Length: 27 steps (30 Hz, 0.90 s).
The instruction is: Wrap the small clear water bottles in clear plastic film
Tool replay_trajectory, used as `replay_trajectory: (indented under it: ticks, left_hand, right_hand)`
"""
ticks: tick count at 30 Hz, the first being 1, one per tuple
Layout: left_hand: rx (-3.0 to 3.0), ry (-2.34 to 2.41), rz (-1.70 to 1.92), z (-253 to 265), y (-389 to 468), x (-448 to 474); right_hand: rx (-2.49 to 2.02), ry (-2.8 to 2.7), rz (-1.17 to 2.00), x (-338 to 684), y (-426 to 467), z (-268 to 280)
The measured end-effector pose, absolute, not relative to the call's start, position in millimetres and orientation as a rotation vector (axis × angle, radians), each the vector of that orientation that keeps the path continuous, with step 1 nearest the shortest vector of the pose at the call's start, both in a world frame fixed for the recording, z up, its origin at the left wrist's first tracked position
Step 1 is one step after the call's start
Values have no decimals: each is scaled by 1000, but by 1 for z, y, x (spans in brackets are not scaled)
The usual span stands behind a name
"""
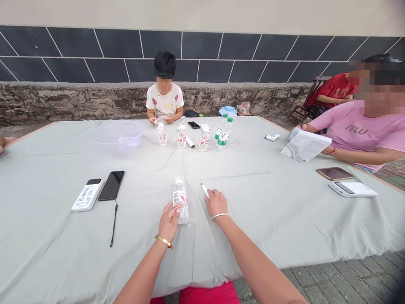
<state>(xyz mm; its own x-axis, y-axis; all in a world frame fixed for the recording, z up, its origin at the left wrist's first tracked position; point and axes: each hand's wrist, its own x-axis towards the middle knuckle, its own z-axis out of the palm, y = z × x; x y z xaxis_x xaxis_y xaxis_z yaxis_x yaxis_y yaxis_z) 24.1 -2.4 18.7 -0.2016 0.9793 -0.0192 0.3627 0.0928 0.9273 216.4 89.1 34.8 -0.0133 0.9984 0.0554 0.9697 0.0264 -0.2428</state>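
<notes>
My left hand [169, 220] is closed on the lower left side of a small clear plastic bottle [179, 196] with a white and red label. Loose transparent plastic film [184, 216] surrounds the bottle and bunches at its near end. To the right, my right hand [217, 202] rests low at the grey tablecloth [247, 228], its fingers closed on a slim white stick-like object [205, 190] with a dark grey tip. What kind of object it is I cannot make out. A short gap separates it from the bottle.
Small bottles [181, 137] and green-capped bottles [223, 134] stand farther back, near a cardboard tube [190, 142]. Left lie a power bank [87, 195], a black phone [111, 185] and a translucent basin [118, 134]. One person [165, 99] sits opposite; another [363, 131] holds a white box [306, 144] at right.
</notes>
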Motion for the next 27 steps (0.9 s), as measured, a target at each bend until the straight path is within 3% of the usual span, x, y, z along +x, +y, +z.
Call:
replay_trajectory:
  ticks: [2, 9, 15, 22, 27]
  left_hand:
    - [1331, 1685, 1091, 19, -2, 26]
    - [1355, 1725, 1090, 11, -3, 27]
    - [1195, 1758, 1120, 12, -11, 4]
    - [1398, 1967, 904, 42, 16, 19]
    - [1513, 2036, 774, 32, 23, 25]
  right_hand:
    - [-1942, -2058, 182, 201, 78, 38]
    - [-1780, -1832, 744, 138, 59, 32]
    - [-1866, -1589, 684, 162, 64, 6]
    - [-2028, -1866, 606, 197, 59, 30]
    - [-1432, -1747, 500, 166, 41, 74]
